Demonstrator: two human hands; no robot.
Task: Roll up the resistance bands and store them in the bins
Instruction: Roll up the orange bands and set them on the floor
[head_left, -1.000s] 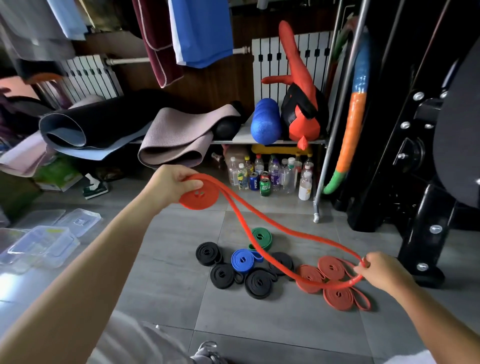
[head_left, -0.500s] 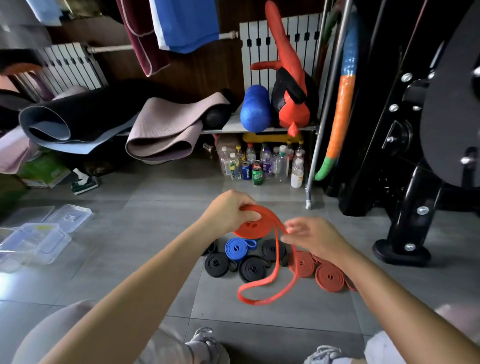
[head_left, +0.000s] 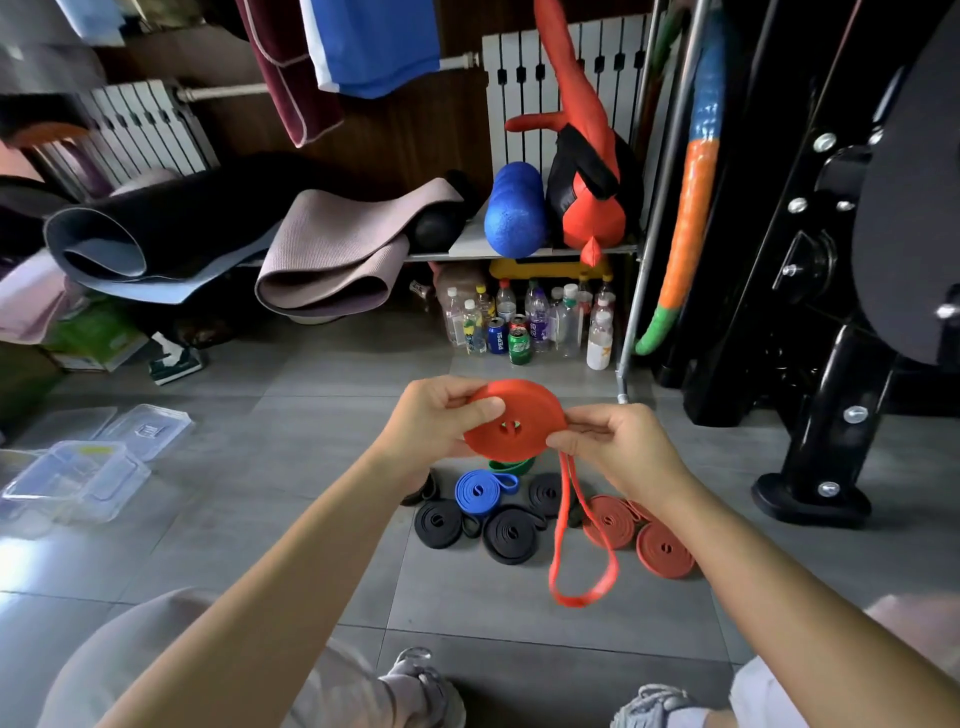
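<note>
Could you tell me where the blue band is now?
Head view, centre: blue band lies rolled on the floor below the left hand, beside black rolls.

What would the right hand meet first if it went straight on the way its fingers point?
The orange band roll: the right hand points left and pinches its edge. Just beyond is the left hand, gripping the roll's other side. Depth judged from one view.

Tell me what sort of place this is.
Probably a home gym's storage corner: rolled exercise mats, a blue foam roller, and coiled resistance bands, plus the orange band being rolled.
</note>
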